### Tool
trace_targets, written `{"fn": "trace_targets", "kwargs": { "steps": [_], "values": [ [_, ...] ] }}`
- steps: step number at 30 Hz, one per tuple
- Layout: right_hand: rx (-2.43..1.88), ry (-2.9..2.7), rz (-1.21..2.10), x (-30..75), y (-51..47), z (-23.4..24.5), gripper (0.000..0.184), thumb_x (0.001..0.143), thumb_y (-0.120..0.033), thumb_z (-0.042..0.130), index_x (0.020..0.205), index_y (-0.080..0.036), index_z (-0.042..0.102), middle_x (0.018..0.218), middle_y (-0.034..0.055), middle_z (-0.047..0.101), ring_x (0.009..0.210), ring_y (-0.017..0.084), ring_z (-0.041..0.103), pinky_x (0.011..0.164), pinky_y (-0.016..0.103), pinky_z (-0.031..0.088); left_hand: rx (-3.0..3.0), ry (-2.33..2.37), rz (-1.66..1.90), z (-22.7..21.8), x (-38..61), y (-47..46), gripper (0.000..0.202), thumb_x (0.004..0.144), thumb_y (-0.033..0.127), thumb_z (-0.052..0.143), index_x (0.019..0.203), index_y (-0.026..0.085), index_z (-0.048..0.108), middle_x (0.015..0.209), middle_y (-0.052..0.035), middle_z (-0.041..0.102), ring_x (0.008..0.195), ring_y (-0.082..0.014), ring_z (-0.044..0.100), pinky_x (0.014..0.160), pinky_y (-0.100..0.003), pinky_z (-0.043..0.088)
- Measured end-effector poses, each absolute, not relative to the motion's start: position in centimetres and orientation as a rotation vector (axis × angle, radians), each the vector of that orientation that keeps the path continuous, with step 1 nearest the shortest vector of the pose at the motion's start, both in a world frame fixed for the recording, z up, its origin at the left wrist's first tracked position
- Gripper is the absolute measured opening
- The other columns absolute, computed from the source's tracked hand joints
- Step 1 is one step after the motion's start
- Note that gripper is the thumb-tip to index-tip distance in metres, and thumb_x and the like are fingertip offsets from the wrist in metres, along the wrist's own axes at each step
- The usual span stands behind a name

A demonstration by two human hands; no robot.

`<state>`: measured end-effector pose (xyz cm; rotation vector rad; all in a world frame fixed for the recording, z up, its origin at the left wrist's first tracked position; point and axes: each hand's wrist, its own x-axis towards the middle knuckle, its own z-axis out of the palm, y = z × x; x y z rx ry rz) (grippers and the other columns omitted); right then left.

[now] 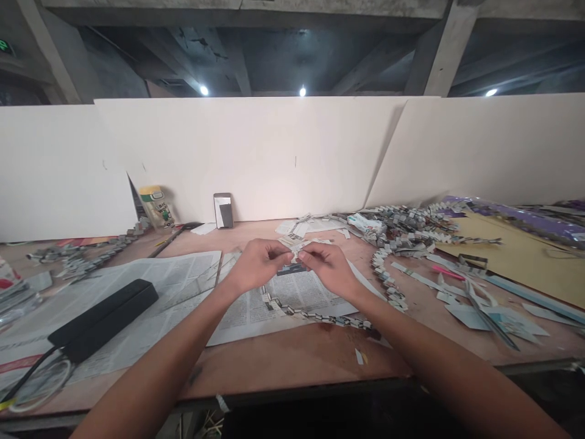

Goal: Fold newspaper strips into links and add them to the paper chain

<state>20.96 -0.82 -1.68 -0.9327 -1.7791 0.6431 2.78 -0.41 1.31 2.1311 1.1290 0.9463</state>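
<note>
Left hand (260, 262) and right hand (329, 267) both pinched a small folded paper piece (296, 249) at clock centre; a folded-paper chain (315, 317) curved below at 6 o'clock, partly on newspaper (301, 289); phone (223, 211) stood at 10 by the white board (256, 158), black box (103, 317) lay between 8 and 9, chain heap (406, 222) between 2 and 3
</note>
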Motion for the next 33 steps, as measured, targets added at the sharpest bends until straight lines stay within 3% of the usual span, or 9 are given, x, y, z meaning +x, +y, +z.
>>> {"fn": "trace_targets", "kwargs": {
  "steps": [6, 11, 14, 17, 22, 25, 29, 31, 33],
  "values": [
    [-0.785, -1.745, 0.835, 20.6, -0.9, -0.2, 0.021, 0.083, -0.033, 0.053, 0.074, -0.016, 0.062, 0.07, 0.0024, 0.059, 0.06, 0.012, 0.051, 0.06, 0.027, 0.043, 2.11, 1.094, 0.993, 2.6, 2.8, -0.8, 0.026, 0.078, 0.039, 0.057, 0.078, 0.016, 0.067, 0.074, -0.0048, 0.067, 0.065, -0.0147, 0.059, 0.056, -0.025, 0.046],
    [-0.825, -1.646, 0.819, 21.1, -0.4, -0.2, 0.018, 0.08, -0.028, 0.055, 0.066, -0.017, 0.057, 0.063, -0.0007, 0.055, 0.056, 0.01, 0.048, 0.057, 0.026, 0.039, 2.14, 1.092, 0.903, 2.1, 0.9, 1.6, 0.038, 0.083, 0.048, 0.047, 0.082, 0.016, 0.067, 0.083, -0.0063, 0.068, 0.069, -0.0156, 0.061, 0.065, -0.027, 0.049],
    [-0.873, -1.583, 0.787, 21.9, 0.1, -0.7, 0.019, 0.079, -0.025, 0.056, 0.061, -0.018, 0.052, 0.06, -0.0021, 0.052, 0.055, 0.01, 0.046, 0.057, 0.026, 0.037, 2.166, 1.623, 0.791, 0.1, -2.4, 4.9, 0.041, 0.084, 0.05, 0.039, 0.092, 0.02, 0.065, 0.097, -0.0076, 0.068, 0.085, -0.0218, 0.062, 0.073, -0.03, 0.046],
    [-0.921, -1.588, 0.816, 22.4, 0.5, -1.0, 0.022, 0.079, -0.026, 0.054, 0.059, -0.018, 0.05, 0.058, -0.0024, 0.051, 0.054, 0.01, 0.045, 0.055, 0.026, 0.036, 2.096, 1.831, 0.728, -2.3, -5.3, 7.6, 0.041, 0.079, 0.048, 0.044, 0.092, 0.015, 0.064, 0.1, -0.016, 0.066, 0.099, -0.0331, 0.057, 0.08, -0.039, 0.041],
    [-0.914, -1.635, 0.872, 22.4, 0.4, -1.2, 0.022, 0.08, -0.027, 0.052, 0.06, -0.019, 0.048, 0.056, -0.0032, 0.05, 0.053, 0.01, 0.045, 0.054, 0.025, 0.036, 2.095, 1.659, 0.532, -4.5, -6.4, 9.0, 0.036, 0.074, 0.05, 0.048, 0.07, 0.018, 0.065, 0.078, -0.0095, 0.068, 0.08, -0.0288, 0.06, 0.072, -0.035, 0.041],
    [-0.913, -1.676, 0.902, 22.3, 0.4, -1.2, 0.023, 0.081, -0.03, 0.051, 0.062, -0.018, 0.049, 0.057, -0.003, 0.05, 0.053, 0.01, 0.046, 0.054, 0.025, 0.038, 2.081, 1.516, 0.486, -4.2, -6.4, 8.8, 0.027, 0.063, 0.045, 0.062, 0.069, 0.019, 0.066, 0.081, -0.0071, 0.068, 0.077, -0.0253, 0.06, 0.067, -0.03, 0.042],
    [-0.921, -1.881, 0.959, 22.1, -0.2, -1.3, 0.02, 0.082, -0.035, 0.055, 0.074, -0.017, 0.061, 0.086, 0.0049, 0.063, 0.074, 0.015, 0.058, 0.065, 0.027, 0.044, 2.035, 1.385, 0.55, -2.7, -6.0, 7.8, 0.033, 0.069, 0.048, 0.059, 0.081, 0.017, 0.064, 0.087, -0.0086, 0.066, 0.077, -0.022, 0.059, 0.062, -0.028, 0.043],
    [-0.854, -2.02, 1.003, 21.8, -0.7, -1.3, 0.02, 0.081, -0.037, 0.057, 0.081, -0.019, 0.065, 0.113, 0.0077, 0.059, 0.093, 0.018, 0.058, 0.072, 0.028, 0.045, 1.995, 1.269, 0.643, -1.6, -5.0, 7.0, 0.034, 0.075, 0.049, 0.055, 0.088, 0.018, 0.06, 0.09, -0.0072, 0.064, 0.08, -0.0195, 0.059, 0.063, -0.026, 0.044],
    [-0.811, -2.101, 1.007, 21.3, -1.4, -1.3, 0.022, 0.081, -0.039, 0.058, 0.082, -0.019, 0.066, 0.12, 0.0077, 0.055, 0.097, 0.019, 0.057, 0.072, 0.028, 0.046, 1.857, 1.024, 0.848, -0.4, -3.6, 5.8, 0.03, 0.074, 0.043, 0.061, 0.087, 0.017, 0.059, 0.086, -0.007, 0.063, 0.08, -0.0187, 0.059, 0.062, -0.026, 0.044]
  ]
}}
